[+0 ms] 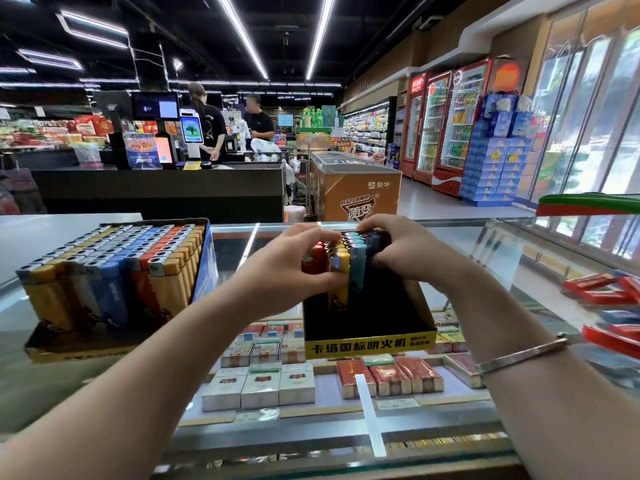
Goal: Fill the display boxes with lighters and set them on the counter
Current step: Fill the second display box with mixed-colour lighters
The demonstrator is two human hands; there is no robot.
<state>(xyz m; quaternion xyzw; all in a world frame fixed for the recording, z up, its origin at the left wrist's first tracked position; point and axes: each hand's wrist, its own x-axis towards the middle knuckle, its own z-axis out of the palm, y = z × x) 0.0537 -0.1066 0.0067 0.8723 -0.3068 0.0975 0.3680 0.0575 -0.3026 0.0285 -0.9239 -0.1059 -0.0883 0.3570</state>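
A black display box (370, 327) with a yellow front strip stands on the glass counter (485, 258) in the middle. Its back part holds rows of upright lighters (346, 261) in red, yellow, blue and dark colours; its front part is bare. My left hand (287, 265) grips the lighters from the left, thumb on the front yellow one. My right hand (405, 247) grips the same bunch from the right and top. A second display box (114, 275) at the left is packed full of yellow, grey, blue and orange lighters.
Under the glass lie rows of cigarette packs (263, 382). Red and blue cartons (609, 292) sit at the right. Beyond the counter are a checkout desk (162, 188) with two people, an orange freezer chest (356, 192) and drink fridges (446, 123).
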